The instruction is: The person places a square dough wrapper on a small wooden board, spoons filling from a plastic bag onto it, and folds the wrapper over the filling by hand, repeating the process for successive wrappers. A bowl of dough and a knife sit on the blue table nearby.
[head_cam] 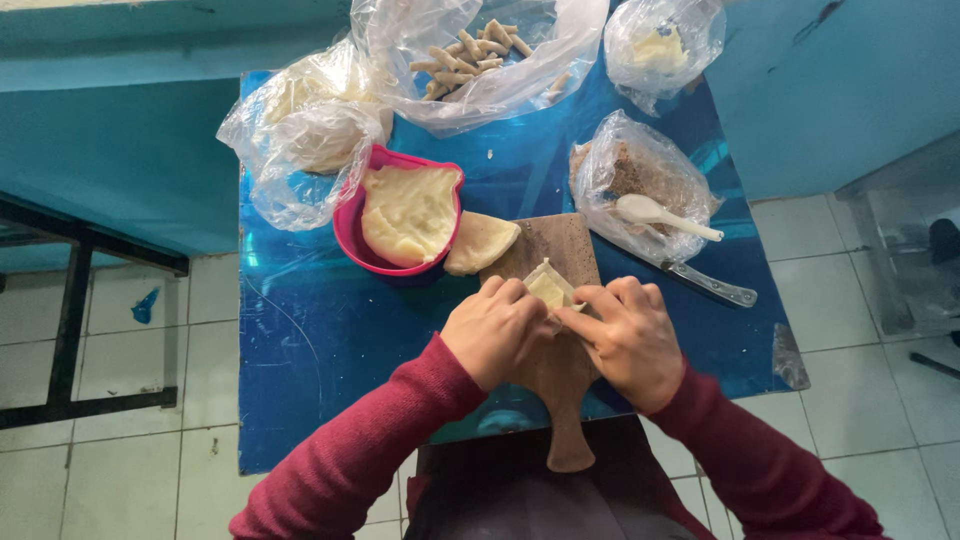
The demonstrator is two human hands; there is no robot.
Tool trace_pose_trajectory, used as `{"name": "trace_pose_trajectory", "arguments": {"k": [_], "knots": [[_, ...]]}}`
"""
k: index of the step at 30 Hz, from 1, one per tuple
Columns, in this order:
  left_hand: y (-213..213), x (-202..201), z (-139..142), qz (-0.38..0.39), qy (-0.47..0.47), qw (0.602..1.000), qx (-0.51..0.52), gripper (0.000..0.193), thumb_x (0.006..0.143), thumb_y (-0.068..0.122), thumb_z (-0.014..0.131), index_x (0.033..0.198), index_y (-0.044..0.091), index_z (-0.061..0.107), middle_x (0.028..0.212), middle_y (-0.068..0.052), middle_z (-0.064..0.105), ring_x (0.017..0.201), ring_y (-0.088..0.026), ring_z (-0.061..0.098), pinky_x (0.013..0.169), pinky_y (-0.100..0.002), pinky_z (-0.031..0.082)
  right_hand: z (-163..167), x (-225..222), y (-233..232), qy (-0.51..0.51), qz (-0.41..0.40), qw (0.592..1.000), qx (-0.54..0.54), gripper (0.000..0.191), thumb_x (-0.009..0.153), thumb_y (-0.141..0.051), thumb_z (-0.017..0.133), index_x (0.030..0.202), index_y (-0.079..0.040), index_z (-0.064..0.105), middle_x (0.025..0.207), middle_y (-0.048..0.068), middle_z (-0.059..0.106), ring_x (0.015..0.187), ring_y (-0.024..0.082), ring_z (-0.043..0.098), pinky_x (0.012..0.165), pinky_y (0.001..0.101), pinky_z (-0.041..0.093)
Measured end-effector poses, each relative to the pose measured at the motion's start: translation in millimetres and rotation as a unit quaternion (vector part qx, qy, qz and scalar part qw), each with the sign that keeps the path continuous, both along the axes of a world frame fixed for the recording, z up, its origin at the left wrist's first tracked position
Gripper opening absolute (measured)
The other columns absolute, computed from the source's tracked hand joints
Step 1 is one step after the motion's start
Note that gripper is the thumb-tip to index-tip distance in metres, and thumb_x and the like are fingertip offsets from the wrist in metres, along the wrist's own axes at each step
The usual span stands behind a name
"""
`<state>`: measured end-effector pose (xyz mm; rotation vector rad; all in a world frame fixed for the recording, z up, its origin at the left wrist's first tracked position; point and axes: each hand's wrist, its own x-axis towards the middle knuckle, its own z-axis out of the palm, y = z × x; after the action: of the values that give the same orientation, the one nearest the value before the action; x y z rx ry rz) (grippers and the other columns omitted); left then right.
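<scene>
Both hands, left hand (pixel 495 328) and right hand (pixel 628 338), pinch a dough wrapper (pixel 549 284) near the pink bowl (pixel 349 225) of batter.

Small blue glossy-topped table (pixel 300 330) against a teal wall (pixel 120 130), white tiled floor (pixel 120 480) below. Pink plastic bowl (pixel 345 225) holds pale yellow dough; a flat pale dough sheet (pixel 480 242) leans against its right side. Crumpled clear plastic bag (pixel 300 140) of pale wrappers sits left of the bowl, touching it. Open clear bag of rolled dough sticks (pixel 470 55) at the far edge. Small clear bag with pale yellow lump (pixel 660 45) far right. Clear bag of brown filling (pixel 640 175) with a white plastic spoon (pixel 660 213) on top. Metal knife (pixel 705 283) just beside it. Black metal frame (pixel 70 320) at left.
</scene>
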<state>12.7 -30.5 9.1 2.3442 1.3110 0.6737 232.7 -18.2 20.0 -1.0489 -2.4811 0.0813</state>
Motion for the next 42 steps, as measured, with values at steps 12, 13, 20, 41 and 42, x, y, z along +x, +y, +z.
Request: {"name": "trace_pose_trajectory", "arguments": {"k": [12,13,20,41,42], "knots": [[5,9,-7,0.049,0.000,0.999,-0.008,0.010,0.087,0.012,0.065,0.095,0.007,0.064,0.093,-0.010,0.064,0.093,-0.031,0.062,0.078,-0.041,0.052,-8,-7,23,0.081,-0.031,0.986,-0.140,0.010,0.081,-0.021,0.077,0.083,-0.012,0.074,0.083,0.002,0.067,0.085,0.027,0.058,0.074,0.0412,0.043],[6,9,-7,0.051,-0.002,0.999,-0.012,0.009,0.087,0.013,0.065,0.095,0.007,0.064,0.093,-0.010,0.064,0.092,-0.031,0.062,0.077,-0.041,0.052,-10,-10,24,0.079,-0.047,0.986,-0.136,0.009,0.082,-0.021,0.077,0.081,-0.012,0.074,0.082,0.002,0.067,0.085,0.027,0.058,0.074,0.0416,0.042],[18,3,-4,0.109,-0.063,0.984,-0.127,0.012,0.084,0.018,0.070,0.091,0.011,0.064,0.090,-0.007,0.065,0.095,-0.030,0.064,0.078,-0.043,0.052,-18,-16,33,0.084,-0.074,0.972,-0.208,0.017,0.080,-0.023,0.080,0.075,-0.011,0.068,0.082,0.004,0.065,0.084,0.027,0.058,0.075,0.0401,0.045],[21,-9,-12,0.008,-0.034,0.996,-0.078,0.009,0.091,0.016,0.072,0.099,0.013,0.070,0.097,-0.005,0.067,0.098,-0.028,0.063,0.086,-0.041,0.053,-8,-15,20,0.074,0.005,0.993,-0.087,0.013,0.084,-0.013,0.072,0.097,-0.013,0.074,0.096,-0.001,0.070,0.091,0.023,0.059,0.079,0.0388,0.042],[19,-8,-12,0.011,-0.041,0.996,-0.079,0.012,0.088,0.016,0.072,0.099,0.013,0.068,0.096,-0.005,0.066,0.097,-0.028,0.063,0.085,-0.040,0.053,-9,-15,20,0.077,0.005,0.993,-0.086,0.014,0.084,-0.013,0.072,0.097,-0.013,0.074,0.095,-0.001,0.070,0.091,0.024,0.059,0.079,0.0387,0.043]]}}
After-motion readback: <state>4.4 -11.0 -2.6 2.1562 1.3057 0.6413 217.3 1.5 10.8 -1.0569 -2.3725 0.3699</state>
